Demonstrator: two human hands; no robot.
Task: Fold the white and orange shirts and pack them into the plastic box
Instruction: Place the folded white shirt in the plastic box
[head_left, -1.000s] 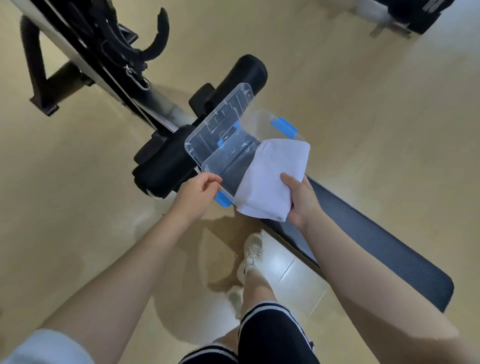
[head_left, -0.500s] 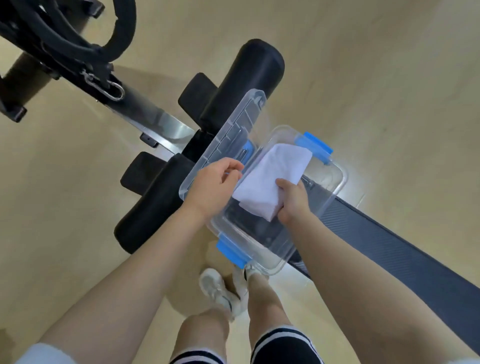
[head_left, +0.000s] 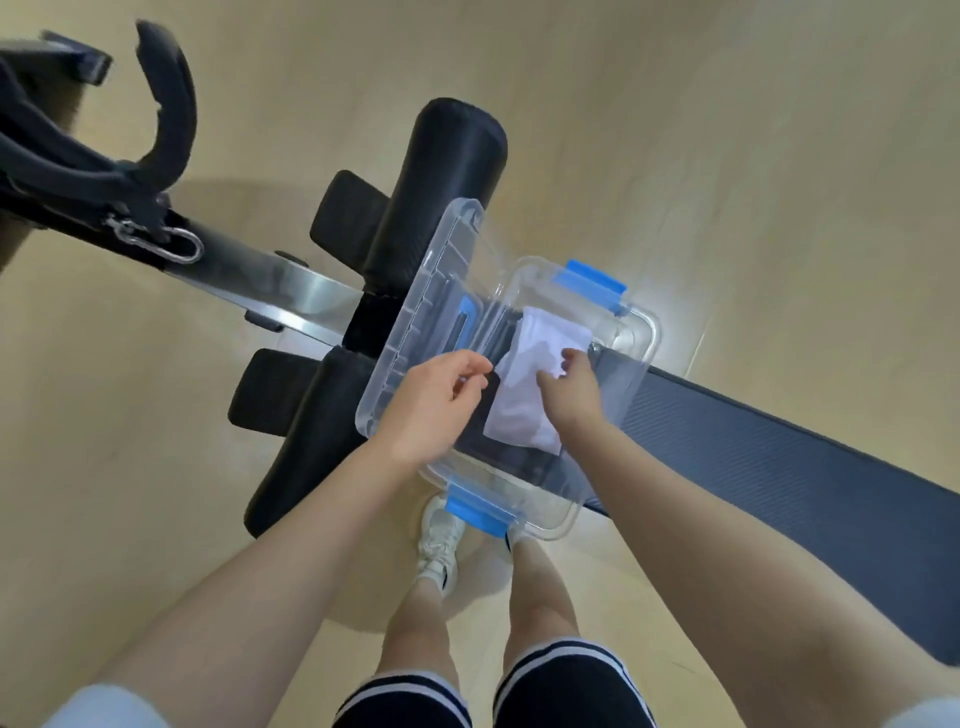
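Lying in clear box (head_left: 641, 332): white shirt (head_left: 524, 400) (seemingly folded).

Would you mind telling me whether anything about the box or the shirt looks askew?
The plastic box overhangs the narrow bench on both sides, and its lid stands tilted open. The folded white shirt lies slanted inside, under the right hand.
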